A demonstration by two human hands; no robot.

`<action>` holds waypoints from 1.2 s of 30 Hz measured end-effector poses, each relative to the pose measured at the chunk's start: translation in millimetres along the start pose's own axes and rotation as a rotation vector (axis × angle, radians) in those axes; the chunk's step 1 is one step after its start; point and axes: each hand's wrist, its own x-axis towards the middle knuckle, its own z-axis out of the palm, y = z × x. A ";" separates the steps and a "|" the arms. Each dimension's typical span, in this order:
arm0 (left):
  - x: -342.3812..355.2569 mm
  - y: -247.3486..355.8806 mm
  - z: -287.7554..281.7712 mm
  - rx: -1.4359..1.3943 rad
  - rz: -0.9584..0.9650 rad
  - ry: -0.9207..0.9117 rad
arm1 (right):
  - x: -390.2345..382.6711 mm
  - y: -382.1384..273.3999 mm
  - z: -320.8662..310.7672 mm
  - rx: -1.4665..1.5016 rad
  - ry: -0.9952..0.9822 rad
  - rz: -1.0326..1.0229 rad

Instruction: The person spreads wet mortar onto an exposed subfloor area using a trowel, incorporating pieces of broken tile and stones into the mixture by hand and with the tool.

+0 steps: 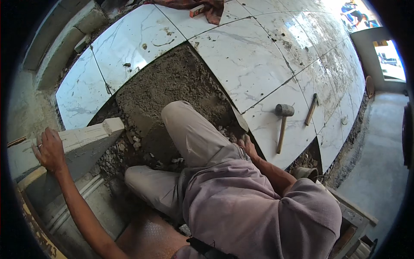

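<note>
My left hand [49,151] rests on the top of a pale concrete ledge [86,134] at the left, its fingers spread over the edge and holding nothing. Beside my raised knee, my right hand [247,146] is closed, partly hidden by my leg. Out of it, along the tile edge, points a leaf-shaped trowel blade [240,120]; the handle is hidden in the hand. Before my knees lies a bed of grey-brown mortar [168,77] in a gap between white marbled tiles [233,64].
A rubber mallet [284,111] and a small hammer [311,110] lie on the tiles at the right. A dark red cloth [211,8] and an orange spirit level [197,11] are at the far edge. A bucket [305,173] stands behind my right arm, near a wooden frame [351,213].
</note>
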 end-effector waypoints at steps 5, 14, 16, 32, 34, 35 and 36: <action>2.1 -4.1 -11.1 0.014 0.006 -0.008 | -20.9 4.3 -12.3 0.067 -0.020 -0.031; -3.0 -4.5 -2.5 -0.012 -0.016 0.052 | 65.5 -115.6 -29.7 0.279 0.048 -0.205; -4.8 -7.1 1.3 0.013 -0.019 0.058 | 83.5 -155.4 -40.7 0.173 -0.005 -0.063; -4.6 -6.0 8.3 0.017 -0.018 0.026 | 75.8 -78.7 -10.2 -0.092 -0.088 -0.308; -6.2 -5.7 8.2 0.021 0.005 0.046 | 99.6 -105.9 2.5 0.062 0.078 -0.273; -2.8 -3.9 1.2 0.012 -0.004 0.041 | 117.2 -124.6 2.6 0.086 0.128 -0.306; 2.0 -1.0 -4.8 0.000 -0.020 0.041 | 143.5 -132.6 3.9 0.051 0.151 -0.349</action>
